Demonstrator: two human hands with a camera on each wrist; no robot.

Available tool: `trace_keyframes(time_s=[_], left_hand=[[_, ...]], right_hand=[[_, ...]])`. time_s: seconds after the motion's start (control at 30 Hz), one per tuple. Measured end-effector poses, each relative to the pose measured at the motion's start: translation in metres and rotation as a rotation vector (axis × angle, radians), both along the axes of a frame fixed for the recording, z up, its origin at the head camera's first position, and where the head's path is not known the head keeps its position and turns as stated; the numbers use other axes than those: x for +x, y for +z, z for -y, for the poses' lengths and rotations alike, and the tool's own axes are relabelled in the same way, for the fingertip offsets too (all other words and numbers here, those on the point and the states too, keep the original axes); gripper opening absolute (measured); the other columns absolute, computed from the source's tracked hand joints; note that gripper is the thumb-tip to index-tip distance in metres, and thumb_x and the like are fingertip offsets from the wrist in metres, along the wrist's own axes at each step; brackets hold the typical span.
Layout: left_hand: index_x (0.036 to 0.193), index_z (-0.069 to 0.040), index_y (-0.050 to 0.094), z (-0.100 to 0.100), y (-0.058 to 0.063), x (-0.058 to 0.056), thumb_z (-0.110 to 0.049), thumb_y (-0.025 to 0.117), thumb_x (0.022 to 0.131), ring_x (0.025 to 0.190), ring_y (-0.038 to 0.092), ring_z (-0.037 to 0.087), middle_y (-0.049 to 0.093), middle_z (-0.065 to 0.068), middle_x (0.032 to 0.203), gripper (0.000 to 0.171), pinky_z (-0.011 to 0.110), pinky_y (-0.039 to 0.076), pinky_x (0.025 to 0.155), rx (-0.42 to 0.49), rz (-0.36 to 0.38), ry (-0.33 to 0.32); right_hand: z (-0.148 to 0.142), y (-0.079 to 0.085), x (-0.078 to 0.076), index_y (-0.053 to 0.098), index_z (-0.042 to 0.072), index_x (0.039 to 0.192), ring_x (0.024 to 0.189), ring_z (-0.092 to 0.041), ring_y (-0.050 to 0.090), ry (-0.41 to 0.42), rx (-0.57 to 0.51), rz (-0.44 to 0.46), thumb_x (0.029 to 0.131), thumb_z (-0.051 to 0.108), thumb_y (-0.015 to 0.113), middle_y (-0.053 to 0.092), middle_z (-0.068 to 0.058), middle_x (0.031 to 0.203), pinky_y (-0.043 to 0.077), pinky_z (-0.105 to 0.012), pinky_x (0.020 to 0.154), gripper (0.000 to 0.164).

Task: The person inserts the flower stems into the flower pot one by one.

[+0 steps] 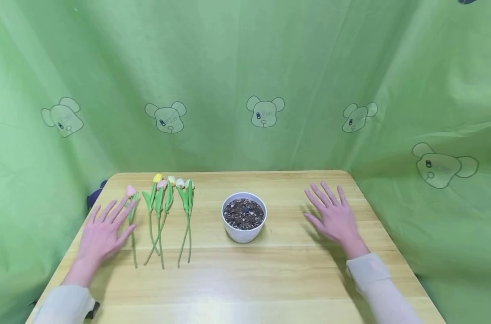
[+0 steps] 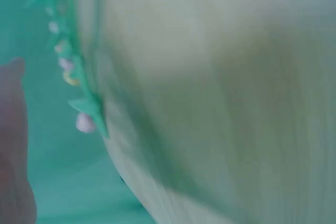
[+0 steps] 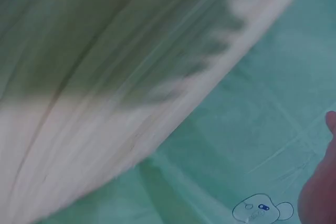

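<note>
My left hand (image 1: 102,237), fingers straight and spread, is over the table's left side, its fingertips overlapping a pink tulip (image 1: 131,191) in the head view. To the right of it lie several more tulips with green stems: a yellow one (image 1: 158,178), another pink one (image 1: 162,184) and pale ones (image 1: 180,183), some stems crossing. A white pot (image 1: 243,236) filled with dark soil (image 1: 244,215) stands upright near the middle. My right hand (image 1: 335,217) is held over the right side with spread fingers, holding nothing; its shadow shows on the wood in the right wrist view.
The wooden table (image 1: 286,279) has rounded back corners. A green curtain (image 1: 213,67) printed with bear faces hangs close around its back and sides. Something dark blue (image 1: 94,197) pokes out beyond the left edge.
</note>
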State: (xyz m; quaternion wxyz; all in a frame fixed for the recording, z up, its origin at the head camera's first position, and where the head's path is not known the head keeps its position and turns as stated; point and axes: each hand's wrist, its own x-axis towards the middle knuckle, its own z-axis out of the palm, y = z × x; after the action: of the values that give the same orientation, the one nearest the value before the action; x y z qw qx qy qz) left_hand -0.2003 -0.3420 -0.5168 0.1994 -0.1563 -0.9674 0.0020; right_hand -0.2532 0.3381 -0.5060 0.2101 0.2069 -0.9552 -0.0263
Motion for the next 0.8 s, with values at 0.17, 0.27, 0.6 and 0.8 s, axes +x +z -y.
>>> trace_keyframes(time_s=[0.17,0.27,0.6,0.8], left_hand=[[0.166,-0.026,0.018,-0.018,0.008,0.008,-0.044,0.052,0.106,0.139,0.04,0.053,0.04,0.024,0.16,0.071,0.078,0.031,0.109,0.37,0.121,0.113],[0.167,-0.021,0.015,-0.021,0.011,0.012,-0.042,0.043,0.111,0.132,0.046,0.056,0.043,0.03,0.155,0.066,0.081,0.037,0.101,0.605,0.203,0.143],[0.164,-0.001,0.016,-0.009,-0.006,0.015,-0.046,0.039,0.111,0.132,0.049,0.055,0.041,0.037,0.153,0.073,0.06,0.055,0.101,1.005,0.475,0.299],[0.163,0.001,0.017,-0.006,-0.015,0.009,-0.038,0.044,0.111,0.132,0.053,0.05,0.037,0.037,0.155,0.071,0.027,0.065,0.082,1.177,0.564,0.364]], right_hand=[[0.025,0.007,0.002,0.03,0.021,0.164,0.159,-0.036,0.018,-0.001,-0.226,0.116,0.103,0.054,0.052,0.034,-0.008,0.168,0.002,-0.06,0.132,0.073],[0.04,0.012,0.003,0.027,0.022,0.165,0.158,-0.039,0.019,0.026,-0.406,0.201,0.105,0.048,0.053,0.033,-0.011,0.168,0.004,-0.059,0.132,0.07],[0.078,0.02,0.01,0.03,0.022,0.164,0.155,-0.038,0.028,0.118,-0.729,0.391,0.108,0.036,0.053,0.034,-0.008,0.168,0.021,-0.072,0.124,0.062],[0.097,0.02,0.012,0.032,0.019,0.163,0.151,-0.039,0.036,0.161,-0.765,0.403,0.108,0.034,0.055,0.039,-0.01,0.165,0.025,-0.07,0.123,0.061]])
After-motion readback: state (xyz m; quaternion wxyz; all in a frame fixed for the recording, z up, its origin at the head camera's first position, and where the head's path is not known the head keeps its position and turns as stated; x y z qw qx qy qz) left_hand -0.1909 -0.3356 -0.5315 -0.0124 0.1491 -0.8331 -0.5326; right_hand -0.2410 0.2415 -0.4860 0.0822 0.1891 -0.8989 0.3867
